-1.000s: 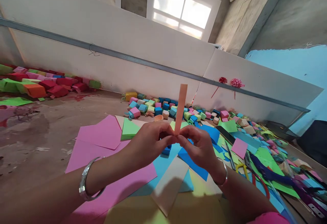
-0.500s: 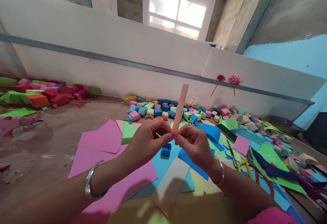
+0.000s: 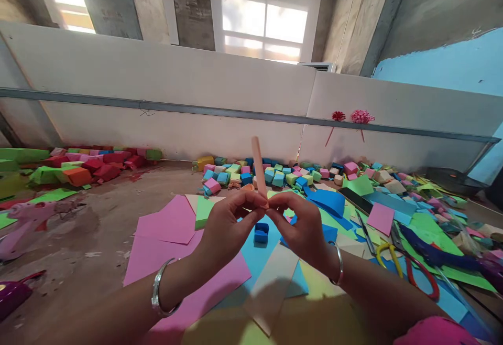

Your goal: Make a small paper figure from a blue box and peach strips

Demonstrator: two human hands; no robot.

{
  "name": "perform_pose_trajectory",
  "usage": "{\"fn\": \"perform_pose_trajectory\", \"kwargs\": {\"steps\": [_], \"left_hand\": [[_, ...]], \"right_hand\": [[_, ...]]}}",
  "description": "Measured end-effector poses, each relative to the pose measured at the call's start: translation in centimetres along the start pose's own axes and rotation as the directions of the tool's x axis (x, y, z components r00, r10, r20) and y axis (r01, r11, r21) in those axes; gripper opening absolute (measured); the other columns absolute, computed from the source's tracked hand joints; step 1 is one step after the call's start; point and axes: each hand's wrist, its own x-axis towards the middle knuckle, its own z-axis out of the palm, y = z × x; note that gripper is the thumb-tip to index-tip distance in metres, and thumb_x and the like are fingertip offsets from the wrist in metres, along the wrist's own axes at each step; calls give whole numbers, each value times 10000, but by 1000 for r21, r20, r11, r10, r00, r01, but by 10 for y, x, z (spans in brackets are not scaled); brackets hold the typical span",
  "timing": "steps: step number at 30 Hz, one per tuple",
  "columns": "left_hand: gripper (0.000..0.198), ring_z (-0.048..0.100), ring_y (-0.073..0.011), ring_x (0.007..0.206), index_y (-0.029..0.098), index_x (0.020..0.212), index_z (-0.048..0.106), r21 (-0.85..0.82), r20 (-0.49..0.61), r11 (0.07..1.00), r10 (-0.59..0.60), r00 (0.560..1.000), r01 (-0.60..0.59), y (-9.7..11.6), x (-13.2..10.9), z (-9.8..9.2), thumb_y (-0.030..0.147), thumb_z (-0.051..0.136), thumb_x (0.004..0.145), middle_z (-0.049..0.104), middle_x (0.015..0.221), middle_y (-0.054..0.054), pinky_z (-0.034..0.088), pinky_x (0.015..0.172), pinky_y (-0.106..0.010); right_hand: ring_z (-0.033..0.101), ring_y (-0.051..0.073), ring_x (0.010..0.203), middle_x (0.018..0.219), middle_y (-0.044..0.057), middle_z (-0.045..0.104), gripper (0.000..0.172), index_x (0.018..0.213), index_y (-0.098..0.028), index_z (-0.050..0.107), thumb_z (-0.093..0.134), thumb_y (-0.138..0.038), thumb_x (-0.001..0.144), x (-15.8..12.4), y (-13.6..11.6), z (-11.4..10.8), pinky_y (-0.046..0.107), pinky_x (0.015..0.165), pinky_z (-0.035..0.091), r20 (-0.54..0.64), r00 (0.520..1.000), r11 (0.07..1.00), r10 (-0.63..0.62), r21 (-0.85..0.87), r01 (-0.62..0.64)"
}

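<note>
one pink glue gun lies at nine o'clock from the fingertips, with pink sheets nearer, at eight. the left hand is clamped, thumb against finger, on the lower end of a peach paper strip that rises toward twelve, above a blue paper box at six. the right hand pinches that same end, a pink square lying at three.
</note>
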Motion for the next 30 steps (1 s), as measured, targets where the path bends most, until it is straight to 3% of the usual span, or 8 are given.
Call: {"fn": "perform_pose_trajectory", "kwargs": {"steps": [3,7,14,19,27,30], "left_hand": [[83,664,-173,800,167,814,651,-5,6,1000,1,1000,-1,-1,-1,1,242,662,779,697,874,-44,566,730,-306],[39,658,-158,768,175,792,635,55,-18,997,63,998,-62,-2,-2,2,200,659,775,689,842,-23,560,702,-285],[36,647,-146,752,189,828,638,271,-37,931,266,963,-246,-6,-3,0,158,621,820,683,819,-18,549,678,-269],[52,646,-161,832,201,855,623,384,-23,846,410,912,-371,-6,-6,-1,155,598,855,697,895,-41,539,700,-276],[105,586,-113,686,200,809,585,481,-14,772,480,877,-415,-2,-8,0,107,585,857,645,776,5,487,611,-231],[96,597,-115,736,194,851,597,489,-9,751,512,859,-443,-1,-8,0,98,594,857,644,817,-4,495,643,-227]], "right_hand": [[639,154,806,874,23,701,122,881,-223,638,609,-112,836,-1,-2,0,298,711,532,-41,994,994,-101,-37,99],[658,179,871,868,21,712,143,878,-233,653,612,-102,839,1,-3,-1,344,790,542,-31,993,993,-115,-39,114],[659,164,847,885,16,720,114,901,-234,667,632,-134,858,0,0,-2,325,779,534,-49,993,994,-106,-36,105],[657,162,838,872,11,718,116,902,-242,674,639,-141,859,-1,-2,-2,325,773,538,-50,991,991,-122,-53,119],[639,156,800,844,19,684,101,868,-237,678,646,-142,853,2,-6,-4,303,727,537,-42,988,987,-147,-74,144],[626,149,790,835,21,664,111,861,-227,677,642,-122,850,3,-8,-6,290,710,530,-48,984,982,-172,-84,167]]}}
